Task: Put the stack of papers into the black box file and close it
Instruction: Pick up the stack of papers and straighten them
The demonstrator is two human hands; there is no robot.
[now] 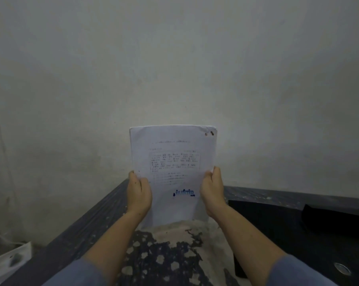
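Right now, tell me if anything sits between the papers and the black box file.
Nothing visible does. The papers are held upright in both hands, left and right, above the table. The box file lies open to their right, with only bare table between.

**Much of the Page Unreadable, Box File Cut Off**

The printed lines on the stack of papers (pixel 173 162) are too blurred to read. Fingers of both hands are hidden behind the sheets. The black box file (pixel 294 230) runs off the right edge. A white bag (pixel 7 263) is cut off at lower left.
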